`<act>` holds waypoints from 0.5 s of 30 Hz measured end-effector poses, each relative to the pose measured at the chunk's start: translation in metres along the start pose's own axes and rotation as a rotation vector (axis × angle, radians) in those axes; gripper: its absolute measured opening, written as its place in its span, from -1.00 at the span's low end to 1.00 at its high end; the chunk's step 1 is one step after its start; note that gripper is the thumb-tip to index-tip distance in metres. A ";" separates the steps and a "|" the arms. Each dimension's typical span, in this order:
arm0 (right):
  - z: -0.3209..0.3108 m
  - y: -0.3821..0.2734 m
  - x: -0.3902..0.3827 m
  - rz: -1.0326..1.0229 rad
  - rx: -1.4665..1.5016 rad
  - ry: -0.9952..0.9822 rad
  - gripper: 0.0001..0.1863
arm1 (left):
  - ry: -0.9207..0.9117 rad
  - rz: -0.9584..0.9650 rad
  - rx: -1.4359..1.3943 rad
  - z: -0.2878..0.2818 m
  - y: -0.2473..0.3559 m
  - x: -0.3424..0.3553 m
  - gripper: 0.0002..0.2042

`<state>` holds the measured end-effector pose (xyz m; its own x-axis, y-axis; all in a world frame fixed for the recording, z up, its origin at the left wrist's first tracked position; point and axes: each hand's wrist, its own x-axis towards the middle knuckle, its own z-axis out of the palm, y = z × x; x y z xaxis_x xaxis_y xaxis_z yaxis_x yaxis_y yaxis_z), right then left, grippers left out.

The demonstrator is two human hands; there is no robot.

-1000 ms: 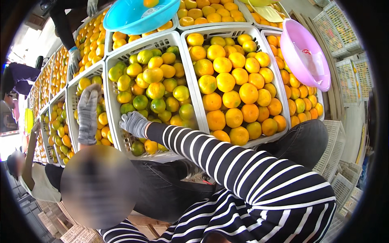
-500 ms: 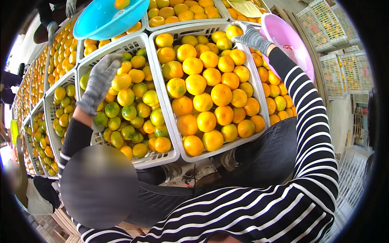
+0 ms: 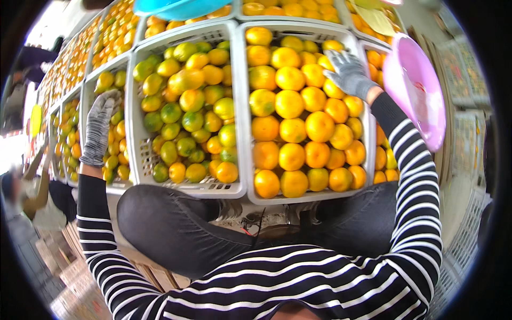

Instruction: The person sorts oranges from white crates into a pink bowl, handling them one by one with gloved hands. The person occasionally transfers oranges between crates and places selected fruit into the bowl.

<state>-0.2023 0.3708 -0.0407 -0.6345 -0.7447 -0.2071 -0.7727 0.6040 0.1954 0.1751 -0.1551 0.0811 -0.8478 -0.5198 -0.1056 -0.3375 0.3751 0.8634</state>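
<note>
My right hand [image 3: 349, 72], in a grey knit glove, lies open over the orange mandarins [image 3: 289, 78] at the far right of the crate [image 3: 244, 112] before me. Its fingers are spread, touching the fruit; whatever is under the palm is hidden. My left hand [image 3: 99, 128], gloved alike, reaches over the crate at the left [image 3: 132, 128], next to its greenish mandarins [image 3: 113, 161]. Its fingers look stretched out and bent slightly at the tips, with no fruit visible in them. Between the hands stands a crate of mixed green and orange mandarins [image 3: 192, 100].
A pink basin [image 3: 401, 80] rests tilted over the right-hand crates. At the back is a blue basin [image 3: 181, 8]. More mandarin crates [image 3: 109, 34] run off to the left, and stacked crates [image 3: 464, 133] stand at the right. My knees [image 3: 160, 213] flank the near crate edges.
My left hand has moved left, from the middle crate to the one beyond it. My right hand has shifted from the far corner mandarin onto the fruit nearer me. The view has turned left.
</note>
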 end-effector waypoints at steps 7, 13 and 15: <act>0.063 0.053 0.005 -0.088 -0.062 0.040 -0.27 | 0.410 -0.304 0.040 -0.142 -0.167 -0.137 -0.71; 0.066 0.105 -0.009 0.014 0.118 0.032 -0.32 | 0.175 -0.093 0.501 -0.093 -0.183 -0.158 -0.76; 0.051 0.083 -0.002 -0.116 0.107 0.158 -0.35 | 0.118 -0.081 0.659 -0.096 -0.175 -0.160 -0.78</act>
<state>-0.2664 0.4368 -0.0735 -0.5367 -0.8410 -0.0676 -0.8433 0.5322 0.0748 0.4095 -0.2118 -0.0059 -0.7717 -0.6320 -0.0703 -0.6086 0.7020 0.3698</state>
